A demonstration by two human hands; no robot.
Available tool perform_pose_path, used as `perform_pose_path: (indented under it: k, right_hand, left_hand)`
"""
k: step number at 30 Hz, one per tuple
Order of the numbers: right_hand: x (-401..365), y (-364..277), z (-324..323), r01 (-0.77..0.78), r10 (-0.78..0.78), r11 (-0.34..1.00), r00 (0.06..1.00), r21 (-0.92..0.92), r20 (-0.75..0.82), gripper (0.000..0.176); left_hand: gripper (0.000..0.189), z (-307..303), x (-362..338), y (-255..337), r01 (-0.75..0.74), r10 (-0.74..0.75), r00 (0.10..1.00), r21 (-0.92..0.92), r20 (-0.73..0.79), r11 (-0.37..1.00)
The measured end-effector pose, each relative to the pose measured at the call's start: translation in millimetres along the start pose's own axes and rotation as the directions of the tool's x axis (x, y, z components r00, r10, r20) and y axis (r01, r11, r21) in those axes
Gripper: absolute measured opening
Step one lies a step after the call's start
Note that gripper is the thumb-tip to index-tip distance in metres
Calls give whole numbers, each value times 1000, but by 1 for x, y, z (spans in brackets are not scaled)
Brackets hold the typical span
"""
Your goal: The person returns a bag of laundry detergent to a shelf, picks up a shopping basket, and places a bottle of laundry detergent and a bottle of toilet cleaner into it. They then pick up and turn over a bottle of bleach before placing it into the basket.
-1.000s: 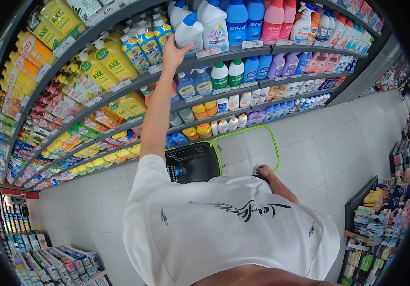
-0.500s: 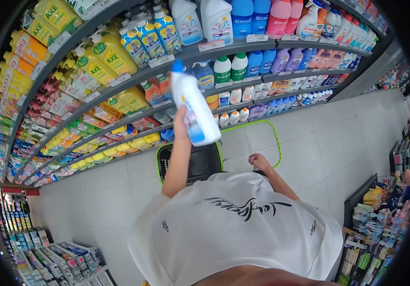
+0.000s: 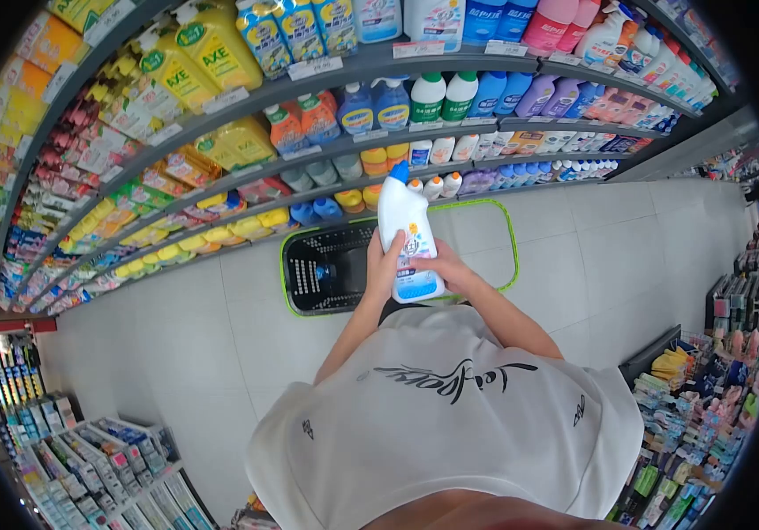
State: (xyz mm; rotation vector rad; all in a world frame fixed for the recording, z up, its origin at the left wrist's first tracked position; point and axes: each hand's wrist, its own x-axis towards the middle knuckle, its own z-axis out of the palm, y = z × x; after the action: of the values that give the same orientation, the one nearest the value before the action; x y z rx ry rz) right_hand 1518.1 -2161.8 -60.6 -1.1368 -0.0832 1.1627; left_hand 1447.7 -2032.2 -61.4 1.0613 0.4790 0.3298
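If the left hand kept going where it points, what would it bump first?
The left hand grips the white bottle; beyond it, probably the small shelved bottles, though depth is unclear.

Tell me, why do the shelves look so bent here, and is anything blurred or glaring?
Head view: a fisheye lens bends the straight shelves into arcs and leaves a black ring round the edge. Head view: the light is bright and even, with no hard glare on the floor. Head view: the white bottle, held by the left hand and right hand, is sharp; goods near the rim look small and smeared.
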Motion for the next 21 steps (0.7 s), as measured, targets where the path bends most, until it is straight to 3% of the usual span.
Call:
perform_pose_path:
  k: [1,2,4,6,7,9,10,12,21]
  right_hand:
    - [-1,1,0,-20,20,1000,1000,1,3,53]
    - [-2,2,0,26,-27,999,1000,-19,-11,54]
    - [-4,8,-1,87,-89,995,995,-46,-48,52]
    - [-12,5,8,123,-128,991,989,-59,-72,48]
    - [-16,8,9,92,-96,995,993,-48,-75,48]
    - [-20,7,7,148,-150,988,988,-41,-47,44]
    - [-25,7,5,128,-129,991,991,-39,-44,44]
    - [-33,2,1,164,-164,986,986,-11,16,43]
    - [-60,-4,-17,134,-131,990,989,-42,74,47]
  left_hand:
    - [37,0,-2,0,6,-6,1000,22,-13,1000]
    - [37,0,-3,0,-89,94,995,166,-17,982]
    - [35,-6,-3,1,-79,79,997,278,13,957]
    - [32,-12,0,5,-284,281,956,533,89,797]
    - [32,-11,-5,10,-252,256,964,540,69,803]
    - [32,-4,-8,17,-105,97,994,269,42,958]
    - [32,-3,-13,17,-89,85,996,268,25,959]
    - [33,1,-18,19,-61,55,995,76,82,995]
    - [39,22,-46,5,-27,26,999,34,37,999]
